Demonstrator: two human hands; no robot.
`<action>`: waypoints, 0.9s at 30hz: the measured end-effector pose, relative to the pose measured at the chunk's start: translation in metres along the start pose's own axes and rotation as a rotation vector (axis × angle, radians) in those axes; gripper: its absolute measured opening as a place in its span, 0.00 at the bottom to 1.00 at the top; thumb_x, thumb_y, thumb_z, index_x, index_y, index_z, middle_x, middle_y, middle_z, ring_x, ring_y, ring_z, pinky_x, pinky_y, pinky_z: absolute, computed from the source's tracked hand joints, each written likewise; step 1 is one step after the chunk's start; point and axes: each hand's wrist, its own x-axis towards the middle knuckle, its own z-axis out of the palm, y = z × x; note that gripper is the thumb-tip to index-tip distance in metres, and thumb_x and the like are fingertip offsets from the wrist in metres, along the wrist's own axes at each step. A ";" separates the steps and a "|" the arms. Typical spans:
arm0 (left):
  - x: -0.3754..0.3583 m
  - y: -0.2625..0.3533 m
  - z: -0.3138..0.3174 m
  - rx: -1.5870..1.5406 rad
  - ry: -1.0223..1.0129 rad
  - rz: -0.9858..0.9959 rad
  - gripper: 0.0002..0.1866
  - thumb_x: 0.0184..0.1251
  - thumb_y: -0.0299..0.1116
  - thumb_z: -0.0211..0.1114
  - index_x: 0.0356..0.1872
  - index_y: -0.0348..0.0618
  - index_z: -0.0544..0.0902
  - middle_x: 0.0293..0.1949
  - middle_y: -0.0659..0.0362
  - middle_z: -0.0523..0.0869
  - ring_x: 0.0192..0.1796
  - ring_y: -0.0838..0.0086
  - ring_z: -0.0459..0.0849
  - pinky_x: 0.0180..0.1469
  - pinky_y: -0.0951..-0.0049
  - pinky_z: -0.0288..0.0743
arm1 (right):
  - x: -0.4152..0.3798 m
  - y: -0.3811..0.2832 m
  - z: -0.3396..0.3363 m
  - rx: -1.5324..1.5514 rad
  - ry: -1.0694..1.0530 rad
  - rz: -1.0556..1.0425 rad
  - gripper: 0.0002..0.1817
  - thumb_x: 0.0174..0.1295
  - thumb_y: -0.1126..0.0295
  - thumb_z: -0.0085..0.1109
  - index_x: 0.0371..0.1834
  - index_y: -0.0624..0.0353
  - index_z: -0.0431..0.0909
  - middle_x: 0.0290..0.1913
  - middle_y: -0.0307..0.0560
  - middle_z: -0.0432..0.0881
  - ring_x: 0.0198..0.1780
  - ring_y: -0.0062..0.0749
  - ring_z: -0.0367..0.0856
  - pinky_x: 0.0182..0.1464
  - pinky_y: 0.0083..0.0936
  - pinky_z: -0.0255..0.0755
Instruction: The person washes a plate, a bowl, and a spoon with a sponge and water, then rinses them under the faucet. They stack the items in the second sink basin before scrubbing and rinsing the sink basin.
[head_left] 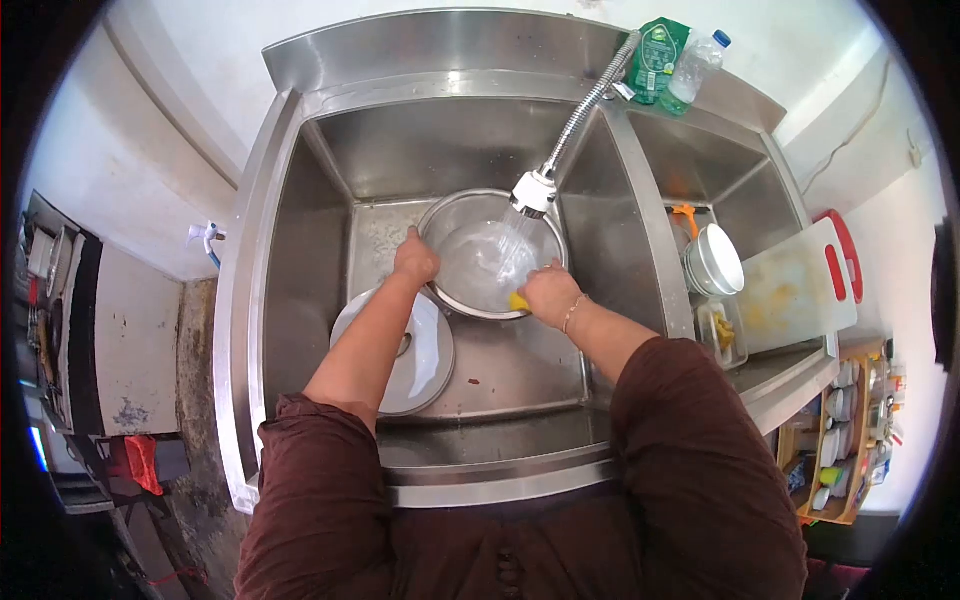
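A round metal bowl point(455, 285) stands in the large sink basin, with water spraying into it from the white tap head point(534, 192). My left hand point(416, 260) grips the bowl's left rim, fingers closed round the edge. At the bowl's lower right rim, my right hand point(552, 295) is closed on a yellow sponge point(518, 301), only part of which shows. Under my left forearm lies a white round plate or lid point(430, 360), partly hidden by the arm. Water covers the bowl's bottom.
The steel sink point(520, 400) has high walls around the bowl. In the right basin are white bowls point(716, 260), a clear tub point(722, 335), and a cutting board point(795, 285). A green pouch point(658, 60) and plastic bottle point(697, 72) stand behind the flexible tap hose point(590, 105).
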 end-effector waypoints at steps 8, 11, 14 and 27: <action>-0.045 0.030 -0.038 0.136 -0.592 0.305 0.37 0.54 0.67 0.55 0.43 0.38 0.84 0.46 0.45 0.82 0.56 0.56 0.75 0.60 0.64 0.65 | -0.025 0.035 -0.094 0.405 -0.164 -0.016 0.20 0.35 0.67 0.71 0.35 0.58 0.80 0.31 0.50 0.82 0.38 0.49 0.81 0.43 0.36 0.74; -0.080 0.055 -0.063 0.126 -0.754 0.515 0.38 0.52 0.69 0.58 0.42 0.38 0.84 0.36 0.48 0.85 0.46 0.59 0.81 0.53 0.66 0.70 | -0.039 0.044 -0.102 0.994 -0.140 0.064 0.22 0.33 0.66 0.77 0.31 0.63 0.79 0.28 0.44 0.82 0.31 0.29 0.77 0.39 0.26 0.71; -0.101 0.073 -0.064 0.202 -0.831 0.607 0.32 0.55 0.61 0.63 0.40 0.37 0.84 0.29 0.53 0.84 0.38 0.69 0.81 0.43 0.71 0.72 | -0.050 0.042 -0.113 1.019 -0.041 0.096 0.21 0.35 0.65 0.77 0.31 0.63 0.79 0.29 0.41 0.82 0.32 0.26 0.76 0.41 0.24 0.71; -0.109 0.069 -0.018 -0.419 -0.372 0.349 0.21 0.67 0.46 0.55 0.35 0.32 0.80 0.24 0.56 0.80 0.26 0.73 0.78 0.30 0.70 0.72 | -0.085 -0.063 -0.097 0.162 0.779 0.221 0.23 0.57 0.55 0.56 0.48 0.63 0.71 0.48 0.59 0.70 0.55 0.55 0.66 0.56 0.45 0.62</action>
